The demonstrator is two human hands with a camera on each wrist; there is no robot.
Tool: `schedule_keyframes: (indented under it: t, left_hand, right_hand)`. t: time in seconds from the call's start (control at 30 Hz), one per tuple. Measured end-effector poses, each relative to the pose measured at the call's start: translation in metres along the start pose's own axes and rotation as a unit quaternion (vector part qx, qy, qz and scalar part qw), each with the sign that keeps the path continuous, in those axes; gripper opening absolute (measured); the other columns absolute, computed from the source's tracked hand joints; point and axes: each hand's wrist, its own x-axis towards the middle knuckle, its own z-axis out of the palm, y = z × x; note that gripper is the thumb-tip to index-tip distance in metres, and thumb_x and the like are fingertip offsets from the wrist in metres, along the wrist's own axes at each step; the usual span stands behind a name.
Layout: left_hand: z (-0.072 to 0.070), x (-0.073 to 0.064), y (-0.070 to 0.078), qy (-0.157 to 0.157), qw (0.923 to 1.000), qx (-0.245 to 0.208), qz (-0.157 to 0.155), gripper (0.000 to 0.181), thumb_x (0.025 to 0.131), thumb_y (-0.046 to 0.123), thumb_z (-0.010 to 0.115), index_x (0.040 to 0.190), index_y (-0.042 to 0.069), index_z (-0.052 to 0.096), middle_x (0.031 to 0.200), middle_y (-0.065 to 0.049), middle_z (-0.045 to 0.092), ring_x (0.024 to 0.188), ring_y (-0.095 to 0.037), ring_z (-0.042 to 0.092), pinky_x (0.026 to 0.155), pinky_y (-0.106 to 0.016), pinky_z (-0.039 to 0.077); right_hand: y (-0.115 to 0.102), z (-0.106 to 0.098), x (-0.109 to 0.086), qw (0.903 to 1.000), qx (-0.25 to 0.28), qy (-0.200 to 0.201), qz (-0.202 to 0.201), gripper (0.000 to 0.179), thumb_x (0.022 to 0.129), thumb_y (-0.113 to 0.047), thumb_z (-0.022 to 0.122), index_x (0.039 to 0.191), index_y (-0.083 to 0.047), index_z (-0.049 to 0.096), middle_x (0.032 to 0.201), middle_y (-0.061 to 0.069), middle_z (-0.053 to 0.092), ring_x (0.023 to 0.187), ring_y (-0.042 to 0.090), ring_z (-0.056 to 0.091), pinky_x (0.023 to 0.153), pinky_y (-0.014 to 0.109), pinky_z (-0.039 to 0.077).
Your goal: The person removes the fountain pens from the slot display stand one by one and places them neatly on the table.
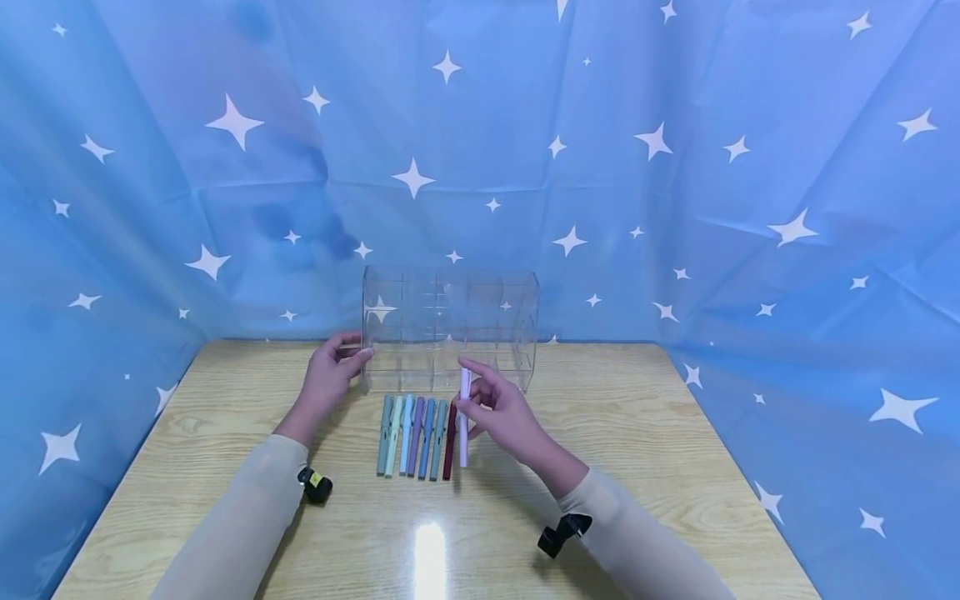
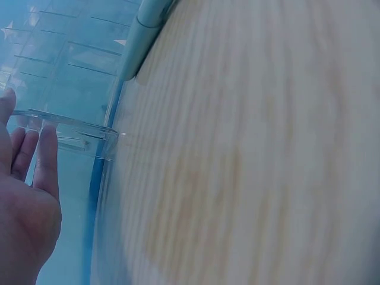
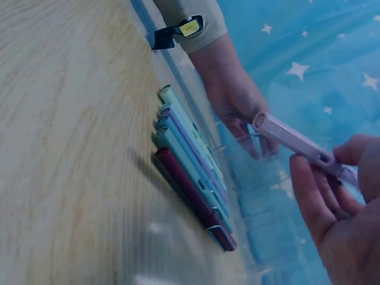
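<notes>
My right hand point(image 1: 504, 415) pinches a pale lilac pen point(image 1: 464, 417) between thumb and fingers, upright in the head view. In the right wrist view the pen point(image 3: 294, 138) angles out from the fingertips. A clear acrylic organizer point(image 1: 450, 333) with several compartments stands at the back of the table. My left hand point(image 1: 330, 371) grips its left side wall, thumb in front and fingers behind. Several pens lie side by side in front of the organizer: teal, light green, light blue, purple point(image 1: 416, 437), blue and, at the right end, dark red point(image 1: 449, 442).
The wooden table point(image 1: 637, 467) ends at a blue star-patterned cloth point(image 1: 480, 125) hanging behind and at the sides. A black wrist camera point(image 1: 317, 486) sits on the left sleeve, another point(image 1: 562, 534) on the right one.
</notes>
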Motion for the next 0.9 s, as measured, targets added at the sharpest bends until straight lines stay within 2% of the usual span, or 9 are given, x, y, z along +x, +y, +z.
schedule_keyframes:
  t: [0.23,0.37,0.6,0.9]
  left_hand:
    - [0.000,0.001,-0.004,0.000,0.9999,0.010,0.010,0.059,0.109,0.036,0.075,0.156,0.005,0.057,0.149,-0.017,0.060,0.133,-0.031,0.062,0.099,-0.029,0.062]
    - [0.000,0.002,-0.005,-0.002,0.9999,0.013,0.009,0.059,0.109,0.037,0.074,0.156,0.005,0.057,0.150,-0.015,0.060,0.133,-0.031,0.062,0.098,-0.030,0.063]
    - [0.000,0.002,-0.006,0.000,0.9999,0.006,0.010,0.058,0.109,0.035,0.075,0.155,0.005,0.057,0.149,-0.015,0.061,0.131,-0.029,0.063,0.102,-0.036,0.062]
    - [0.000,0.000,-0.004,0.001,0.9999,0.005,0.011,0.055,0.109,0.033,0.075,0.154,0.006,0.059,0.148,-0.019,0.061,0.131,-0.029,0.063,0.100,-0.031,0.062]
  right_hand:
    - [0.009,0.001,-0.004,1.0000,0.004,0.003,0.009,0.068,0.106,-0.009,0.076,0.165,-0.033,0.052,0.107,0.015,0.068,0.090,0.025,0.067,0.070,0.054,0.068]
    - [0.013,0.002,-0.005,0.9998,0.014,0.002,0.013,0.070,0.105,-0.005,0.076,0.166,-0.028,0.051,0.107,0.015,0.068,0.089,0.023,0.067,0.070,0.051,0.068]
    - [0.019,0.002,-0.006,0.9996,0.022,-0.004,0.020,0.071,0.105,-0.005,0.076,0.168,-0.023,0.049,0.107,0.018,0.068,0.087,0.023,0.069,0.071,0.055,0.068]
    - [0.023,0.001,-0.007,0.9995,0.015,-0.011,0.024,0.071,0.104,-0.003,0.075,0.168,-0.022,0.049,0.108,0.019,0.068,0.086,0.023,0.069,0.070,0.053,0.068]
